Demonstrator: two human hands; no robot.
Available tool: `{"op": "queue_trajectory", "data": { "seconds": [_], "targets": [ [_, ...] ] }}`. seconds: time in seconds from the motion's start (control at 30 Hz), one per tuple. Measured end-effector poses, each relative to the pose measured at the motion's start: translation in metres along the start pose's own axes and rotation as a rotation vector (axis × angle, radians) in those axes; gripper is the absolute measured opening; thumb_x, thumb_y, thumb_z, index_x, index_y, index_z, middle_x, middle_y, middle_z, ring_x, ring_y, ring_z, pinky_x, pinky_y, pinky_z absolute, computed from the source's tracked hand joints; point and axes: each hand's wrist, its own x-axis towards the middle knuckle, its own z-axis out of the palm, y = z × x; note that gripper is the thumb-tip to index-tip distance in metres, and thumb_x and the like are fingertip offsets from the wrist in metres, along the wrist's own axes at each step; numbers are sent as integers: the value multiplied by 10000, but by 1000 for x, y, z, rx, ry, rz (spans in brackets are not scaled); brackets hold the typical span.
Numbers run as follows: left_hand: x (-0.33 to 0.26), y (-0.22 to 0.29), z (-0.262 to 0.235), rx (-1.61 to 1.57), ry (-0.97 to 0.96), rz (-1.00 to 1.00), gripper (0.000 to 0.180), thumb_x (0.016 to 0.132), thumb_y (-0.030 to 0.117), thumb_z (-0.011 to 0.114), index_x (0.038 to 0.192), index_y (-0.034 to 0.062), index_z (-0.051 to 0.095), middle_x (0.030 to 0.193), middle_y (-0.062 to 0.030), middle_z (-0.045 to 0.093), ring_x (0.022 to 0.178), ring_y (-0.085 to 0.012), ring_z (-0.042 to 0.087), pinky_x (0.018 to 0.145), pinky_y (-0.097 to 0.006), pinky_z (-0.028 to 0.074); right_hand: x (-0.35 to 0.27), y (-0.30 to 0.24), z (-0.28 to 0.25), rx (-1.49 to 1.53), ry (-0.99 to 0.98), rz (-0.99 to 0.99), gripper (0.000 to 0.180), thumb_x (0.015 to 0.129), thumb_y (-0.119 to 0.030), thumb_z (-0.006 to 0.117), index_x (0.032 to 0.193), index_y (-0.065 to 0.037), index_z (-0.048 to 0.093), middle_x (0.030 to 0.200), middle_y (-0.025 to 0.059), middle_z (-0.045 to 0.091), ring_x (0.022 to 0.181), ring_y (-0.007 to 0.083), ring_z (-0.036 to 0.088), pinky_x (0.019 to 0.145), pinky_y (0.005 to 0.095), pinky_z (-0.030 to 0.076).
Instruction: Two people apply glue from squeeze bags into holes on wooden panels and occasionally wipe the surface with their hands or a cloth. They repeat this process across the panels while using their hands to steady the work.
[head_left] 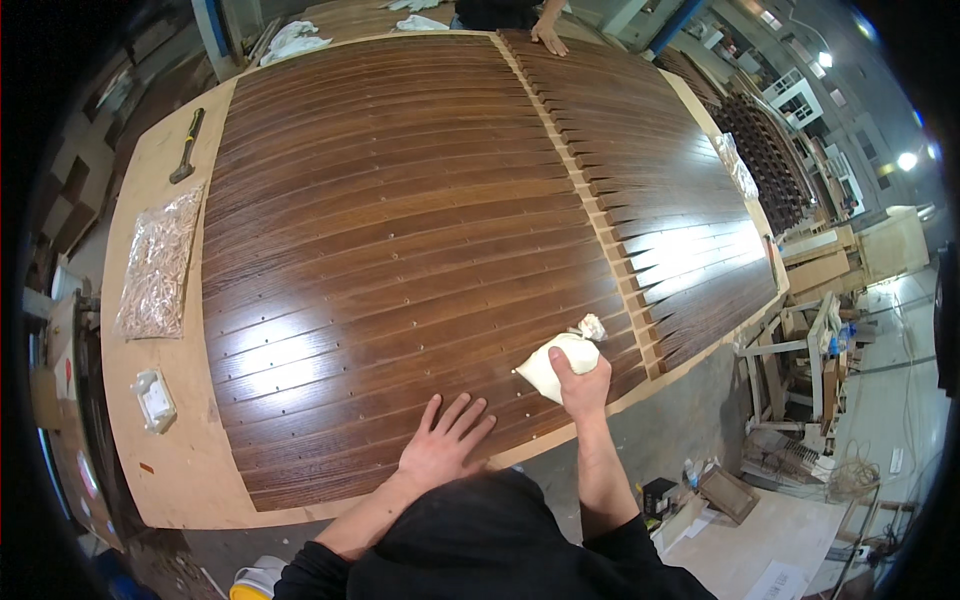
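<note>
Clearly, one right hand (585,390) grips one bag (543,372), one left hand (440,448) touching planks (330,225).

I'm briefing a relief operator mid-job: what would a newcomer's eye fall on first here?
The broad dark-brown slatted wooden panel fills the middle of the view, split right of centre by a pale notched band. Near the panel's lower edge, the right hand grips a plump cream-coloured bag, while the left hand rests spread. Far left lies a clear plastic bag of small tan pieces.
</note>
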Motion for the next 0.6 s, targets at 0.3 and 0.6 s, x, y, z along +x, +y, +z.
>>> {"op": "queue_trajectory", "data": {
  "seconds": [0.3, 0.6],
  "targets": [
    [1, 1, -1, 26, 10, -2, 762, 876, 561, 722, 1519, 198, 532, 1631, -78, 429, 1549, -294, 329, 1270, -604, 196, 25, -6, 21, 9, -28, -39, 301, 872, -177, 863, 1055, 40, 763, 952, 90, 787, 865, 144, 733, 793, 315, 589],
    [0, -1, 2, 38, 21, 16, 787, 863, 567, 732, 1529, 204, 522, 1628, -77, 435, 1546, -295, 338, 1267, -605, 204, 29, -6, 28, -65, -43, -48, 279, 867, -176, 864, 1028, 32, 771, 931, 92, 790, 850, 147, 737, 788, 319, 593]
  ]
}}
